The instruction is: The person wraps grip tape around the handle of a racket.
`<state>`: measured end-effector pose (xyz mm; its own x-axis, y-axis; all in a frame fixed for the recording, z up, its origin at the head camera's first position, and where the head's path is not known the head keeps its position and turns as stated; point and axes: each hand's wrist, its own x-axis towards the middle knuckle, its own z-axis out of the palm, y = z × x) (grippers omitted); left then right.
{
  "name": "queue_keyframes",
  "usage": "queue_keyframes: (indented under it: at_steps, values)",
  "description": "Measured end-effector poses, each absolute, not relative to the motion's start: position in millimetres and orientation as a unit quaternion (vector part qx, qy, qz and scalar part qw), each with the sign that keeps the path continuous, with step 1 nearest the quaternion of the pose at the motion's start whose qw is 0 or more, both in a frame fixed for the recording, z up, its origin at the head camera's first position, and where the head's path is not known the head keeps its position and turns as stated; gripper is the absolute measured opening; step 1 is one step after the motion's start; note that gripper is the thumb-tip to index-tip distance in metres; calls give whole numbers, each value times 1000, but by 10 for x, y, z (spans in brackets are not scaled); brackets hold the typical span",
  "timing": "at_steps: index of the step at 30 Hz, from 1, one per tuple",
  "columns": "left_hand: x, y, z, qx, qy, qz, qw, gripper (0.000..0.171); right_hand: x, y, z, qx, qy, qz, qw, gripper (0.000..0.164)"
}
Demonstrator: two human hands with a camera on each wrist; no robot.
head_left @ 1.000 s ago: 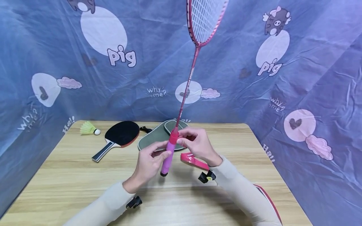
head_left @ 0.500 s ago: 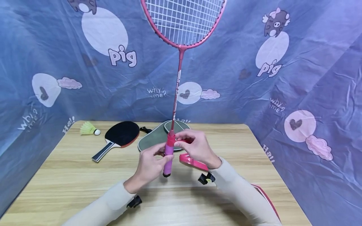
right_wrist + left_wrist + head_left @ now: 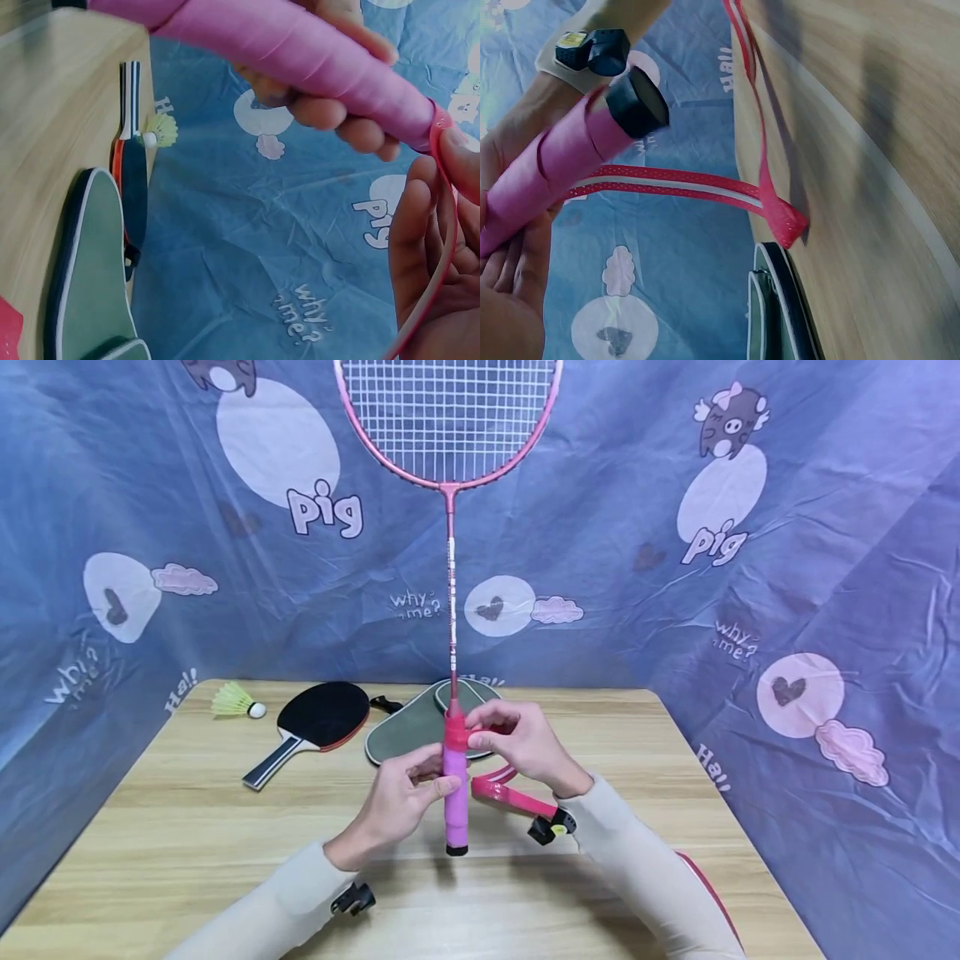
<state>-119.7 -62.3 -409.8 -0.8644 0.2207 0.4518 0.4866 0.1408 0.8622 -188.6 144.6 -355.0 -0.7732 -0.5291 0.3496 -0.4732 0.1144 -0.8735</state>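
Above the middle of the wooden table (image 3: pixel 187 835), a pink badminton racket (image 3: pixel 452 602) is held upright, its strung head cut off by the top of the head view. Its purple-wrapped handle (image 3: pixel 456 814) is gripped by the left hand (image 3: pixel 397 797), whose thumb and fingers are curled round it. Red grip tape (image 3: pixel 528 800) is wound round the handle's upper end and pinched there between thumb and fingers of the right hand (image 3: pixel 528 743); its slack is looped below, right of the handle. Farther back, a green paddle case (image 3: pixel 397 737) is seen; left of it are laid a black table tennis paddle (image 3: pixel 322 717) and, at the far left, a yellow shuttlecock (image 3: pixel 234 700). Everything is backed by blue printed cloth (image 3: pixel 615 527).
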Motion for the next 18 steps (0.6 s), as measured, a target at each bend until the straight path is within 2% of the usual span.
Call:
queue_keyframes:
  at_steps: [7,10,14,18]
  values:
    - [-1193,-666,-4054,-282,-716,-638,37,41,-1913,1463,-3549,-368,737,-565,52,24]
    - [-1206,-692,-4040,-292,-713,-636,30,38,-1909,1474,-3531,-379,733,-562,55,23]
    - [-1228,-695,-4024,-276,-709,-647,50,41,-1901,1463,-3513,-367,741,-561,32,22]
    - [-1209,-662,-4028,-246,-717,-643,110,47,-1891,1448,-3519,-364,748,-555,-10,20]
